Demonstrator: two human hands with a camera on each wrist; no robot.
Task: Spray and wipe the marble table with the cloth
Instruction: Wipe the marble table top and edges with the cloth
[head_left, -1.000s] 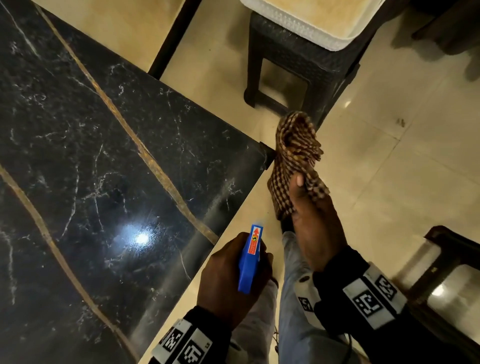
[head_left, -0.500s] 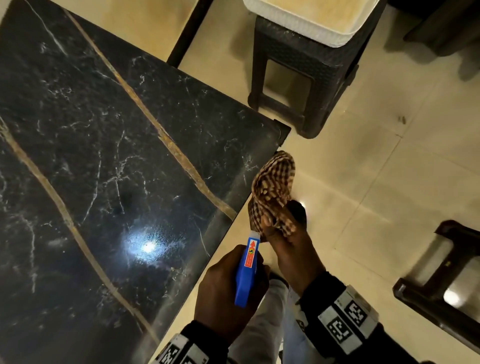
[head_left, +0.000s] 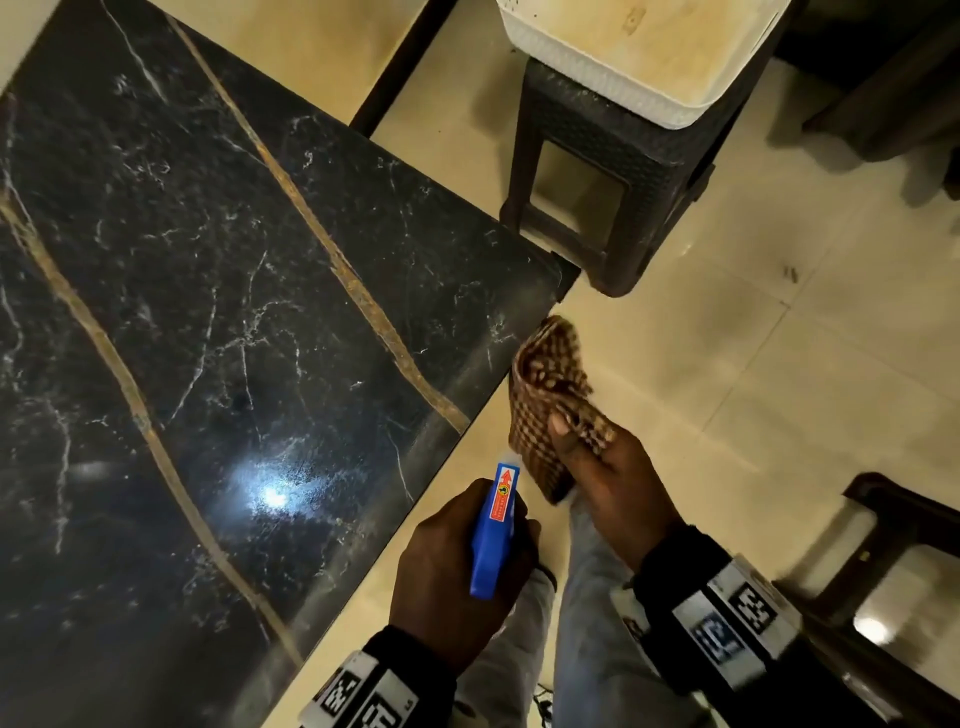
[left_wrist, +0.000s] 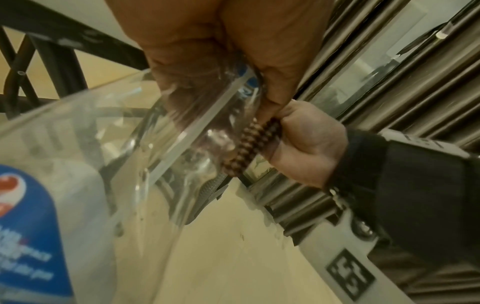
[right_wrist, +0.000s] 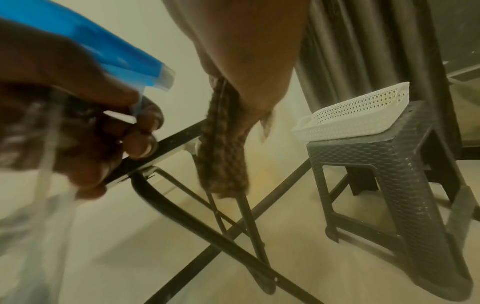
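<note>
The left hand (head_left: 457, 566) is curled around a clear plastic spray bottle with a blue trigger head (head_left: 493, 530), fingers wrapped at the neck and trigger, held just off the near edge of the table with the nozzle end pointing forward. In the left wrist view the bottle's transparent body and blue label fill the lower left of the picture. The right hand (head_left: 618, 478) holds a brown and cream checked cloth (head_left: 550, 395), bunched and folded, with the thumb pressed over it; the cloth hangs beside the table's near right corner, and whether it touches the edge cannot be told. The two hands are close together, the cloth just ahead of the spray head. Both wrists wear black sleeves with white bands carrying square printed markers. The black marble table (head_left: 218, 322), shiny, with white veins and thin gold-brown streaks running across it, takes up the left of the head view and shows a bright reflected light spot near the person. It stands on crossed black metal legs, seen in the right wrist view. Beyond the corner stands a dark woven-pattern plastic stool (head_left: 608, 197) with a white perforated plastic basket (head_left: 623, 67) on top. The floor is cream tile.
</note>
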